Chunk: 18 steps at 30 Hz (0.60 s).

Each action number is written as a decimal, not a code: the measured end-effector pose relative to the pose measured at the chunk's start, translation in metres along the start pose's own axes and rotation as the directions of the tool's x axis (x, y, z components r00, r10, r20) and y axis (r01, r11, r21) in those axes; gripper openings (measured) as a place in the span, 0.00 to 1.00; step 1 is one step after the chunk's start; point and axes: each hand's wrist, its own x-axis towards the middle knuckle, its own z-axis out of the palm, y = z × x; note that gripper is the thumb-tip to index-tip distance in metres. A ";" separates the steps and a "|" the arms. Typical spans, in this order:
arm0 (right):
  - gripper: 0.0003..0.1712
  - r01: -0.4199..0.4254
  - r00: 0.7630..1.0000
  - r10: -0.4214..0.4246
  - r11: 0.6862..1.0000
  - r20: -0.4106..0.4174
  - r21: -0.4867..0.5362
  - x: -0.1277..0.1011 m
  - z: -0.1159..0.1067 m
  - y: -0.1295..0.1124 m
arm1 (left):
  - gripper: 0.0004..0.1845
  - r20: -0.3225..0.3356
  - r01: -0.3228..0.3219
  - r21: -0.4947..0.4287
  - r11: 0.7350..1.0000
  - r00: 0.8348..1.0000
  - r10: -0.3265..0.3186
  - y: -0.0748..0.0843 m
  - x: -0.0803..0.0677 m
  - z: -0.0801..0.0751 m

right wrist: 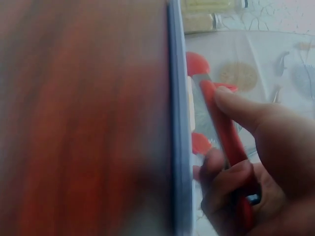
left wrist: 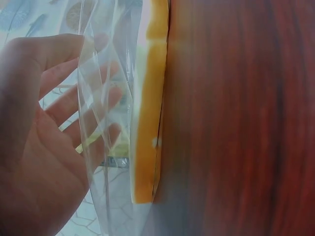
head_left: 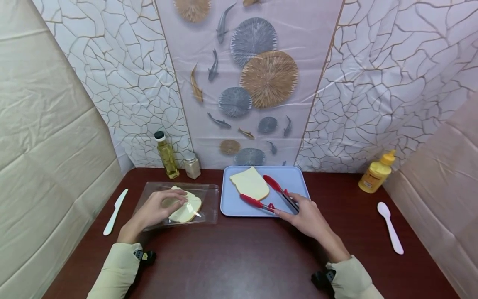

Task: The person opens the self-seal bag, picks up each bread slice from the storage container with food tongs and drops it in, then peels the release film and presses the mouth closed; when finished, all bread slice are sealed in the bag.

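Observation:
On the light blue tray (head_left: 229,209) lies a bread slice (head_left: 248,182). My right hand (head_left: 308,216) grips red-tipped tongs (head_left: 257,202), their arms spread, one red tip by the slice's right side and the other along its front edge. In the right wrist view, the thumb and curled fingers hold the red handle (right wrist: 229,135). Another bread slice (head_left: 190,209) lies in a clear plastic container (head_left: 210,203) on the left. Over this slice hovers my left hand (head_left: 158,207), fingers loosely bent with nothing between them; the left wrist view shows them through clear plastic (left wrist: 96,167).
A white knife (head_left: 115,212) lies left of the container. Behind it stand an oil bottle (head_left: 167,155) and a small shaker (head_left: 192,167). To the right are a yellow squeeze bottle (head_left: 376,173) and a white spoon (head_left: 390,227). Patterned cloth walls (head_left: 336,124) enclose the table.

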 end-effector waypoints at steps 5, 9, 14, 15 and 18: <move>0.58 -0.015 0.999 0.015 1.000 0.033 -0.004 0.004 0.005 -0.007 | 0.07 -0.002 0.000 0.010 1.000 1.000 0.000 0.001 -0.002 0.000; 0.59 -0.017 1.000 0.017 1.000 0.018 -0.014 0.005 0.008 -0.006 | 0.07 -0.018 -0.009 0.012 1.000 1.000 0.010 0.002 -0.003 -0.001; 0.53 -0.011 1.000 0.011 0.999 -0.016 -0.033 0.005 0.010 -0.002 | 0.08 -0.053 -0.034 -0.007 0.999 0.998 0.033 0.003 0.000 -0.003; 0.51 -0.008 1.000 0.007 0.999 -0.019 -0.034 0.005 0.010 -0.001 | 0.08 -0.061 -0.037 -0.019 0.999 0.997 0.036 0.003 0.000 -0.003; 0.48 0.003 1.000 -0.004 1.000 -0.025 -0.031 0.004 0.009 0.000 | 0.08 -0.092 -0.056 -0.042 0.998 0.994 0.052 0.002 0.002 -0.003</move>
